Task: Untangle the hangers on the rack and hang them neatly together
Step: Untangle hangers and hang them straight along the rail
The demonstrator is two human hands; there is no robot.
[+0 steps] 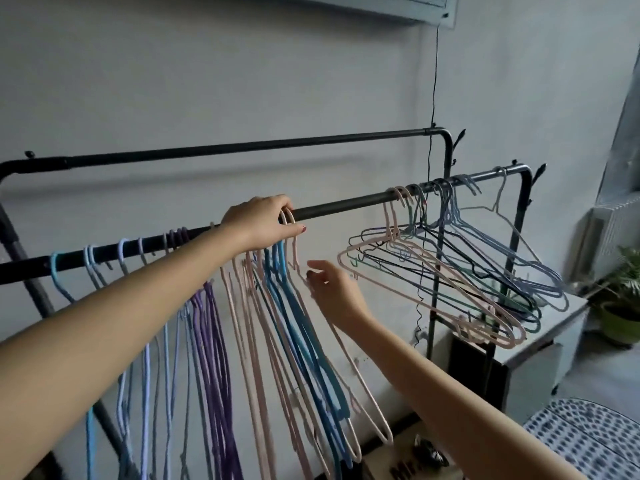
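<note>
Pink hanger hook is pinched by the left hand on the near rail; the right hand is held loose and open just beside the hanger's shoulder, nothing grasped. To do this step well, the hook should be seated fully and slid left against the sorted pink hangers and blue hangers. Far right on the same rail a tangled bunch is left, wires crossed. A black cable hangs through it and may catch. A potted plant stands behind.
</note>
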